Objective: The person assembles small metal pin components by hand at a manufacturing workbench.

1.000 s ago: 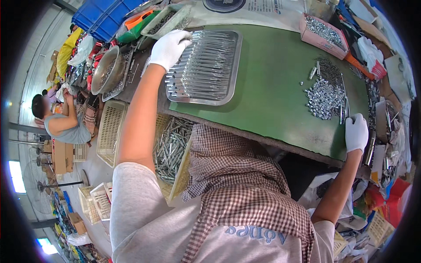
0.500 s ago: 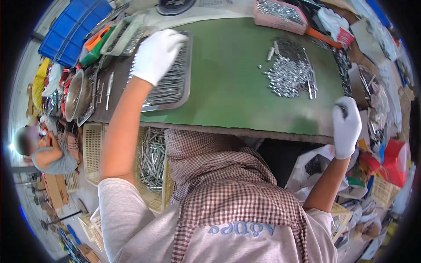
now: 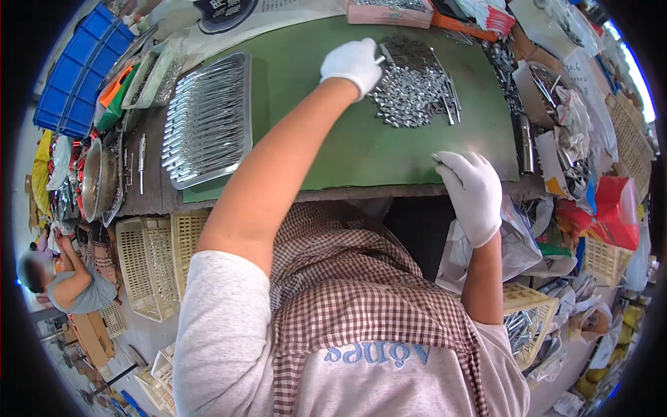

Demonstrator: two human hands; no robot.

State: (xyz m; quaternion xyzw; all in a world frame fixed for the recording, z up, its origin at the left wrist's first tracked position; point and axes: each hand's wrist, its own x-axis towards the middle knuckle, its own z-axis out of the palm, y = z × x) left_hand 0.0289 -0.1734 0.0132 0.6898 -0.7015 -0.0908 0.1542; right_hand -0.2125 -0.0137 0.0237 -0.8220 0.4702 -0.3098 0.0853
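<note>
My left hand (image 3: 353,66), in a white glove, reaches over the green mat to the far edge of a pile of small shiny metal parts (image 3: 410,101). Its fingers are curled at a small metal cylinder (image 3: 379,60). Beside it another cylinder (image 3: 385,51) lies by dark small pieces (image 3: 410,52). My right hand (image 3: 474,194), gloved too, hovers near the mat's front edge, thumb and fingers pinched together; what they hold, if anything, is too small to make out. Thin metal rods (image 3: 445,87) lie at the pile's right side. Rows of slim metal rods fill a metal tray (image 3: 249,90) on the left.
A pink box (image 3: 389,17) of metal parts and an orange-handled tool (image 3: 455,26) stand at the back. Blue crates (image 3: 80,69) are far left. Plastic baskets (image 3: 146,267) sit below the table's left side. Another person (image 3: 76,278) works at the far left.
My left hand has swung right from over the tray to the pile's far edge. My right hand has come left along the table's front edge. The whole view has turned right.
</note>
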